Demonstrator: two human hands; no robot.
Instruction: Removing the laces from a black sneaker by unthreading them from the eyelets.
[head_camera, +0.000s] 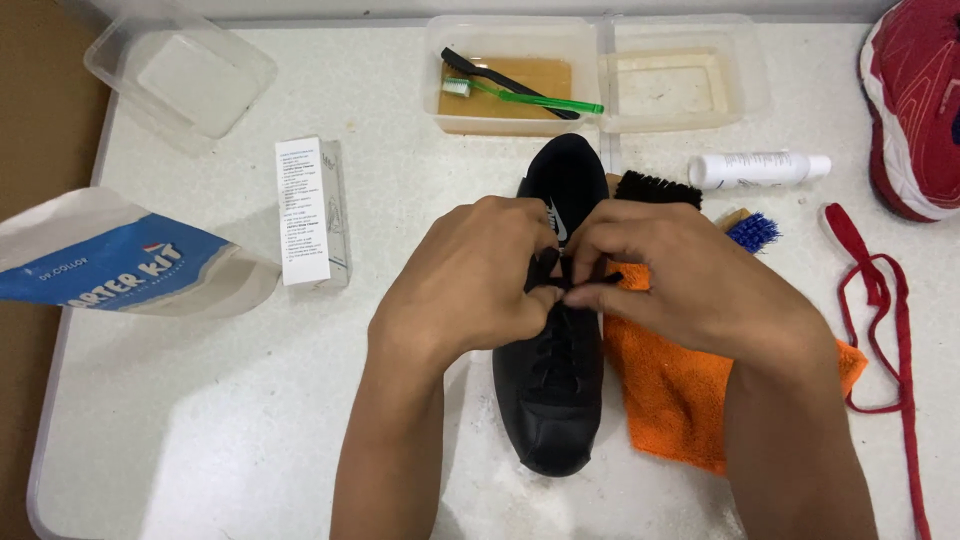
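Note:
A black sneaker (556, 400) lies in the middle of the white table (250, 400), toe toward me. My left hand (470, 280) and my right hand (680, 275) both pinch its black lace (570, 280) over the tongue, fingertips almost touching. The upper eyelets are hidden by my fingers. An orange cloth (670, 390) lies under my right hand, beside the shoe.
Behind the shoe stands a clear tub of brownish water (505, 120) holding a green toothbrush (540, 98) and a black brush. An empty tub (685, 85), white tube (757, 169), black-bristle brush (655, 188), blue brush (752, 232), red lace (880, 300), red shoe (915, 110), white box (310, 212), blue-white pouch (120, 262).

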